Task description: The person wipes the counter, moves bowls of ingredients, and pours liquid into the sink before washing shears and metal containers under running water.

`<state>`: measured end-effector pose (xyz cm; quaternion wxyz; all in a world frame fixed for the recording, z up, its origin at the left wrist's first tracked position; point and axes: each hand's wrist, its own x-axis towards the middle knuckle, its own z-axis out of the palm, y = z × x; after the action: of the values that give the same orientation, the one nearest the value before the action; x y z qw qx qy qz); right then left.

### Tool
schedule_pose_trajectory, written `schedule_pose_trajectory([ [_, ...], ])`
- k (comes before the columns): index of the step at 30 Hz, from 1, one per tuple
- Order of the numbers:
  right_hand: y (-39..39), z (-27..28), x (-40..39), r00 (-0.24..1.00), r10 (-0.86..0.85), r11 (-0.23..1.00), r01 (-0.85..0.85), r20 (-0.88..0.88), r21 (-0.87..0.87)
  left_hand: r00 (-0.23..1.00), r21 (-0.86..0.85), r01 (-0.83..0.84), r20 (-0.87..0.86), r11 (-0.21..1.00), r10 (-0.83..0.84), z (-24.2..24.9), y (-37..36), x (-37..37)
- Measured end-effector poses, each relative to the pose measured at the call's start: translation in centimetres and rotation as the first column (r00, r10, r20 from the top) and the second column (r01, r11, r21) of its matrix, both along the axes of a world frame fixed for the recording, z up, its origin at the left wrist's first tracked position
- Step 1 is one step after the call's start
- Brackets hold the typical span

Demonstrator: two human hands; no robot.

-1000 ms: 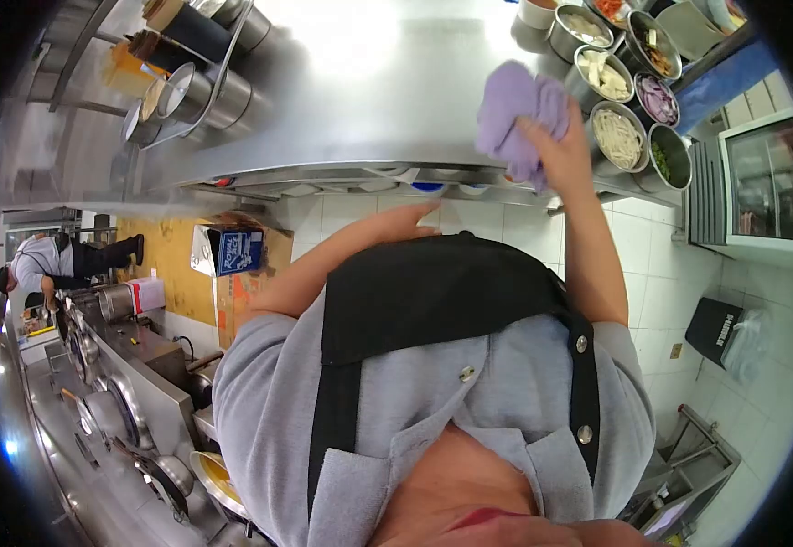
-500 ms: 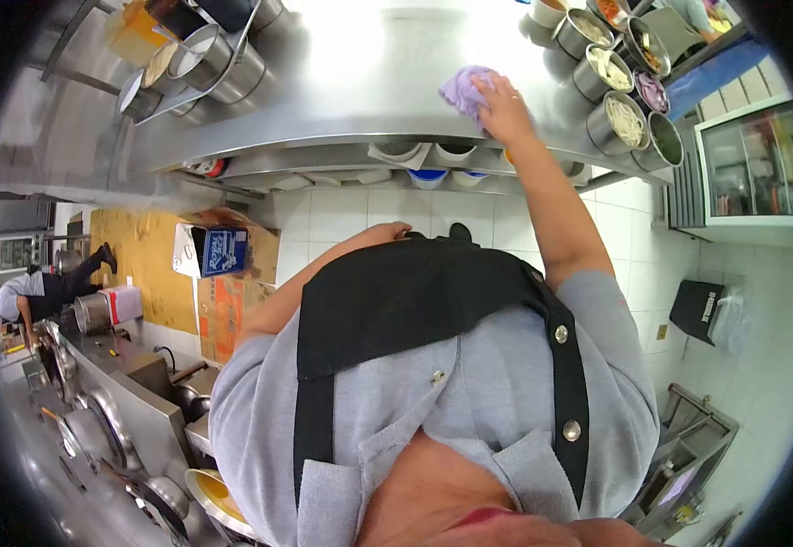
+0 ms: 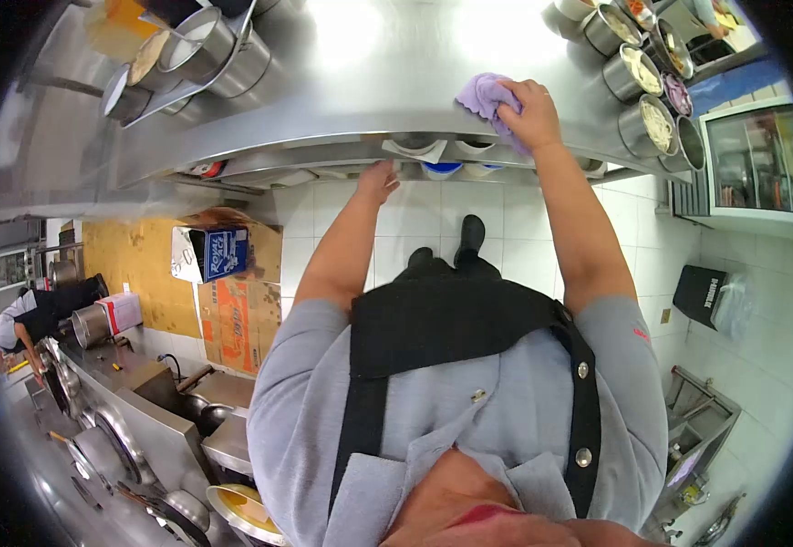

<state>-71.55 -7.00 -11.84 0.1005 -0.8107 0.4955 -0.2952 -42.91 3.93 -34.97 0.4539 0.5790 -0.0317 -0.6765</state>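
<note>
A crumpled lilac cloth (image 3: 485, 97) lies against the steel counter (image 3: 396, 100), close to its front edge. My right hand (image 3: 533, 116) is closed on it, with the cloth bunched under and beside the fingers. In front of the counter's edge, beside the lower shelf, hangs my left hand (image 3: 378, 181). Its fingers are loosely apart and nothing shows in them. White containers (image 3: 414, 146) stand on the shelf under the counter, near that hand.
Steel pots of cut food (image 3: 647, 125) line the counter's right end. More steel containers (image 3: 197, 46) stand in a rack at the left. Behind me are a stove area with pans (image 3: 109, 447), a blue box (image 3: 223, 254) and a co-worker (image 3: 36, 314) bending over.
My right hand and the cloth have shifted slightly right and nearer the counter's edge. My left hand has moved from beside my apron up to the counter's front.
</note>
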Motion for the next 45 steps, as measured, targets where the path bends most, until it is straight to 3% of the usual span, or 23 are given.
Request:
schedule_pose_trajectory([
  [2,-0.1,-0.5,0.1,1.0,-0.015,0.999,0.014,-0.019,-0.046,0.995,0.056,-0.095,-0.024,0.994,0.096,-2.0,-1.3,-0.1],
  [4,-0.2,-0.6,0.1,1.0,-0.002,0.998,0.001,-0.012,-0.062,0.987,0.155,-0.157,-0.004,0.975,0.16,-1.0,-2.4,-1.9],
  [7,-0.3,-0.9,0.0,1.0,0.004,0.998,-0.004,-0.009,-0.057,0.98,0.094,-0.107,-0.16,0.99,0.121,-4.7,-3.0,-3.9],
  [13,-0.3,-0.7,-0.2,1.0,0.002,0.999,-0.002,-0.02,-0.033,0.872,0.09,-0.435,-0.206,0.896,0.444,-10.2,-5.0,-9.5],
  [16,-0.6,-0.9,-0.3,1.0,0.017,0.999,-0.017,-0.014,-0.036,0.835,-0.059,-0.489,-0.32,0.87,0.448,-11.3,-6.1,-10.0],
  [22,-0.6,-1.5,-0.6,0.999,0.042,0.996,-0.042,-0.001,-0.084,0.713,0.068,-0.64,-0.319,0.765,0.625,-11.7,-7.5,-11.3],
  [24,-0.5,-1.6,-0.8,0.999,0.043,0.995,-0.043,0.001,-0.088,0.913,-0.186,-0.407,-0.06,0.894,0.403,-11.3,-7.1,-10.9],
  [26,-0.6,-1.7,-0.9,0.999,0.054,0.994,-0.054,0.001,-0.093,0.708,0.089,-0.633,-0.334,0.769,0.622,-10.6,-8.5,-10.6],
  [32,-0.5,-1.9,-1.0,0.998,0.058,0.992,-0.056,0.022,-0.109,0.743,0.068,-0.611,-0.295,0.789,0.601,-8.5,-7.7,-11.4],
  [35,-0.6,-1.9,-1.1,0.998,0.062,0.992,-0.061,0.01,-0.112,0.727,-0.041,-0.635,-0.368,0.771,0.579,-6.5,-6.4,-13.3],
  [39,-0.7,-2.2,-1.1,0.998,0.064,0.991,-0.062,0.011,-0.12,0.644,-0.024,-0.67,-0.516,0.742,0.565,-12.6,-4.8,-13.7],
  [42,-0.6,-2.0,-1.0,0.998,0.062,0.991,-0.061,0.007,-0.118,0.652,-0.014,-0.717,-0.369,0.697,0.663,-15.6,-6.5,-13.5],
  [45,-0.5,-2.1,-1.0,0.998,0.057,0.992,-0.056,0.004,-0.116,0.672,0.081,-0.714,-0.197,0.695,0.714,-13.9,-8.1,-13.4],
])
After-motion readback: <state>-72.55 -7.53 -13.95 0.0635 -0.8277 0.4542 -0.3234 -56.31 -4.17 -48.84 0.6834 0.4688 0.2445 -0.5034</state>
